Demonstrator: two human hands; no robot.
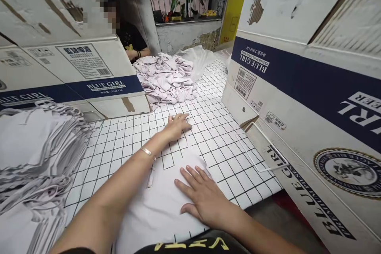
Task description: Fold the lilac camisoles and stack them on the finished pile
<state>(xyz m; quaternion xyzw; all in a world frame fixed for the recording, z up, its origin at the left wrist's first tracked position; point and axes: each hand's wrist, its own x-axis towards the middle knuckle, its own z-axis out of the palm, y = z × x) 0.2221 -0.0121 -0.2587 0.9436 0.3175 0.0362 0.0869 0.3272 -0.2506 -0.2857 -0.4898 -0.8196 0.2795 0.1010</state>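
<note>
A pale, whitish-pink cloth piece (pixel 162 198) lies spread on the table in front of me, with a small strap-like strip (pixel 150 177) at its left edge. My right hand (pixel 202 192) rests flat on it, fingers spread. Beyond the cloth's far end, my left hand (pixel 178 126) reaches low over the grid-patterned tablecloth (pixel 208 127), its fingers apart. A thin pale strip hangs near that hand's lower side; whether the fingers touch it I cannot tell. A bracelet circles the left wrist.
Stacked pale cloth pieces (pixel 26 139) stand at the left. Behind them is a beer carton (pixel 119 103); another large carton (pixel 268 83) with a white wire frame (pixel 253 154) flanks the right. A crumpled cloth heap (pixel 166 77) lies at the back, beside a seated person (pixel 132 41).
</note>
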